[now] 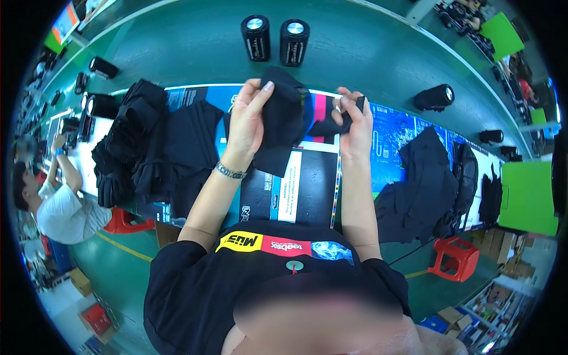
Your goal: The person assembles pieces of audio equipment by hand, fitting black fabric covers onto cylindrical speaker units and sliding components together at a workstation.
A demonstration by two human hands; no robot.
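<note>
In the middle of the bench, my left hand (247, 118) pinches a piece of black cloth (283, 112) between thumb and fingers and holds it up. My right hand (354, 125) has its fingers curled around a narrow black strap (325, 126), which runs toward the cloth. Whether the strap is joined to the cloth is hard to see. Beneath both hands lie colourful printed sheets (299, 189) on the bench. Close to my left arm is a stack of folded black cloth pieces (186, 142), beside a taller rumpled heap (133, 130).
Two black cylindrical speakers (255, 38) stand upright on the green surface beyond the bench; another speaker (433, 97) lies at far right. A black cloth pile (417, 177) sits right of my right arm. A co-worker (65, 195) works at left. Red stools (454, 260) stand near the bench.
</note>
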